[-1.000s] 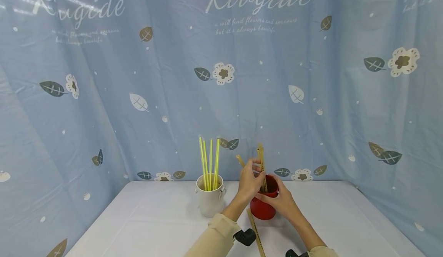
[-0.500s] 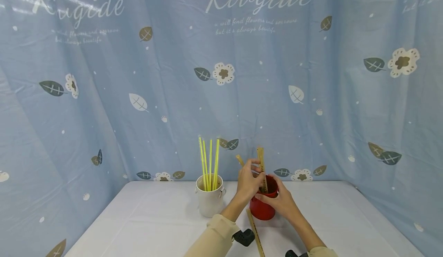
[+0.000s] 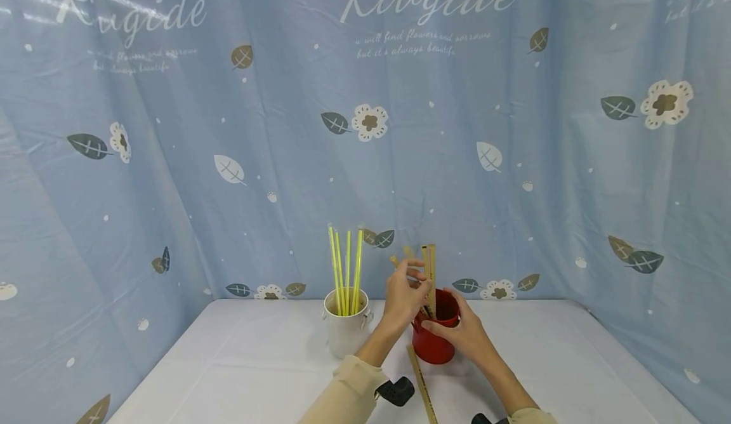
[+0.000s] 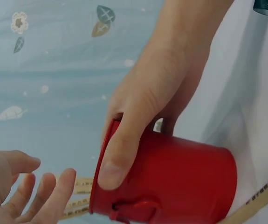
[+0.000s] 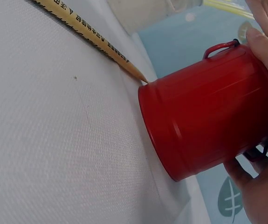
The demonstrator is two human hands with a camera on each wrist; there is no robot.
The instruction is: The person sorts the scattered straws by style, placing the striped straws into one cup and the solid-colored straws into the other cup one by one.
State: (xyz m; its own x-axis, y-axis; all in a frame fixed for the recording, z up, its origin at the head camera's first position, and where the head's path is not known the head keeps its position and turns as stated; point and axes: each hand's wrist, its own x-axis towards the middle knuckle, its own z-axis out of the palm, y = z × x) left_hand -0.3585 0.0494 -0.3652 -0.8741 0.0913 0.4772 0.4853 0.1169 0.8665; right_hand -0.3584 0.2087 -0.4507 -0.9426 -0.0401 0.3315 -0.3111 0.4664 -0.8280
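Note:
My right hand [image 3: 469, 330] grips the red bucket [image 3: 433, 346] at its rim, thumb over the near side. In the right wrist view the bucket [image 5: 208, 112] shows a small looped handle. Slim brown paper-wrapped sticks [image 3: 432, 271] with black print stand in it, leaning apart. Just left of them is my left hand [image 3: 403, 298], its fingers spread and relaxed. The left wrist view has this hand [image 4: 26, 198] before the sticks [image 4: 82, 185], with nothing between thumb and fingers. Another wrapped stick [image 3: 422, 383] lies on the table, one end near the bucket's base.
To the left stands a white bucket [image 3: 346, 334] holding several thin yellow sticks [image 3: 348, 265]. Both are on a white-covered table [image 3: 251, 360]. A blue patterned curtain [image 3: 297, 157] hangs behind the table's far edge.
My left hand has let go of the wrapped sticks in the red bucket and moved slightly left. The sticks, bunched together before, now lean apart. My right hand keeps its hold.

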